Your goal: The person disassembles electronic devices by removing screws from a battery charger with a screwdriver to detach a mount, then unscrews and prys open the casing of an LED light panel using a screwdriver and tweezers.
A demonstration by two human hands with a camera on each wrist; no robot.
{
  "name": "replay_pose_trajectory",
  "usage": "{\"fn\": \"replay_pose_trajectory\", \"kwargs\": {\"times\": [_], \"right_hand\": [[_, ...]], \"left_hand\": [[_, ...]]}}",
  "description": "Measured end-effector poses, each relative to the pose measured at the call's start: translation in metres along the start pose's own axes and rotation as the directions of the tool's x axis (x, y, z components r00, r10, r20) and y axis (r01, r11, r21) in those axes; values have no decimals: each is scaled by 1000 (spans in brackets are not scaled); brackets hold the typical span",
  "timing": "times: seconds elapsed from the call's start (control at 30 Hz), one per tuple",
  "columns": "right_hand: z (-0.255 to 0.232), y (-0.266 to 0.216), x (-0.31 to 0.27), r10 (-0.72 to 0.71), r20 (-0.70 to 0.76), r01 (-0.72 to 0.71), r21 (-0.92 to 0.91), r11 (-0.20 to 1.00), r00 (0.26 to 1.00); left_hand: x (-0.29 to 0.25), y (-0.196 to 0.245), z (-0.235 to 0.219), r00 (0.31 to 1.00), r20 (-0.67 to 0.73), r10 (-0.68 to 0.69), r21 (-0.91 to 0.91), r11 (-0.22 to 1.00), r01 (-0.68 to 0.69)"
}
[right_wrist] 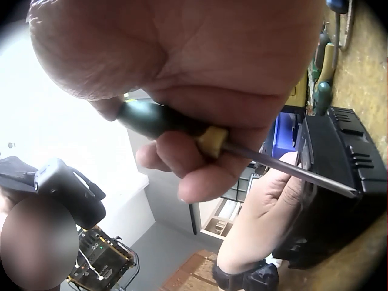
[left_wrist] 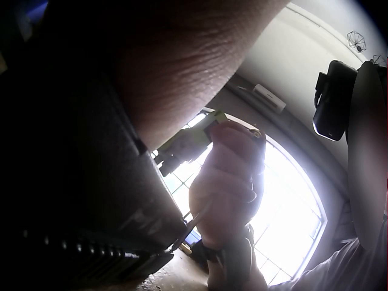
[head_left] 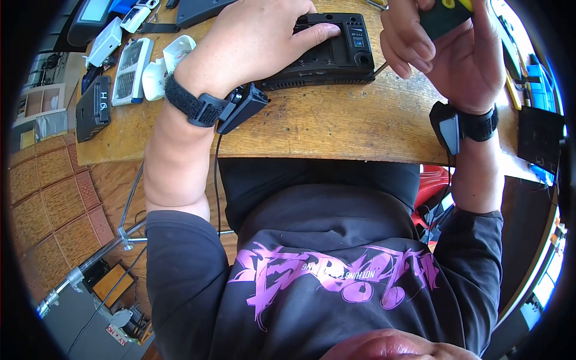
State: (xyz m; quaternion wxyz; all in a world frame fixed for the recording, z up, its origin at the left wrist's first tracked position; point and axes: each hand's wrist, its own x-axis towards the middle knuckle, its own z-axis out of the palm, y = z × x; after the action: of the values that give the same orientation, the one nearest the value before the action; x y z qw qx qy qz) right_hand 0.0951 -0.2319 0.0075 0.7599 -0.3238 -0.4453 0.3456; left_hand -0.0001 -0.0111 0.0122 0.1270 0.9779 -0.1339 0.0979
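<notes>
On the wooden table, a black vented device case [head_left: 354, 57] lies with a label and a recess on its upper face. My left hand [head_left: 258, 33] grips it, thumb laid across the top and the other fingers partly hidden at the far side. Raised to its right, my right hand [head_left: 456, 60] curls round a screwdriver [right_wrist: 151, 118] with a green handle and yellow collar. The screwdriver shaft [right_wrist: 285, 165] points to the device, its tip overlapping the vented side in the right wrist view. A dark green piece with yellow marks [head_left: 445, 23] also shows at the right hand's fingers.
Left of the device stand a white open case [head_left: 155, 78], a white-framed box of small parts [head_left: 131, 72] and a black unit [head_left: 94, 108]. The table's front edge [head_left: 324, 157] runs close to the person's body. Blue items [head_left: 540, 84] sit at the right.
</notes>
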Motion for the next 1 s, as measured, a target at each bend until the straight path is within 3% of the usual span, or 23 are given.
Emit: {"fn": "replay_pose_trajectory", "kwargs": {"times": [0.03,0.1,0.33,0.43,0.5,0.63,0.7,0.83,1.0], "right_hand": [[-3,1,1,-1,0,1,-1,1000,1000],[-12,4,5,-68,196,78,-47,996,978],[-7,3,1,-56,70,58,-24,998,996],[-8,1,2,29,61,-26,-46,999,998],[-9,4,4,-30,137,30,2,1000,990],[-13,8,3,-69,102,65,45,997,992],[-14,3,6,-54,196,71,-81,994,979],[-9,-2,4,-56,194,82,-130,988,979],[-4,-2,2,-70,84,83,-163,983,994]], "left_hand": [[0,0,0,1000,-6,7,-11,1000,-7],[-1,-1,0,1000,-13,13,-21,1000,-13],[0,-1,1,1000,-11,11,-8,1000,-11],[0,0,0,1000,-11,9,-5,1000,-9],[0,0,-1,1000,-10,7,-4,1000,-7],[0,0,-1,1000,6,2,-21,1000,-2],[0,0,-1,1000,6,4,-18,1000,-4],[0,1,-1,1000,-3,1,-20,1000,-1],[0,1,0,1000,-2,2,-6,1000,-2]]}}
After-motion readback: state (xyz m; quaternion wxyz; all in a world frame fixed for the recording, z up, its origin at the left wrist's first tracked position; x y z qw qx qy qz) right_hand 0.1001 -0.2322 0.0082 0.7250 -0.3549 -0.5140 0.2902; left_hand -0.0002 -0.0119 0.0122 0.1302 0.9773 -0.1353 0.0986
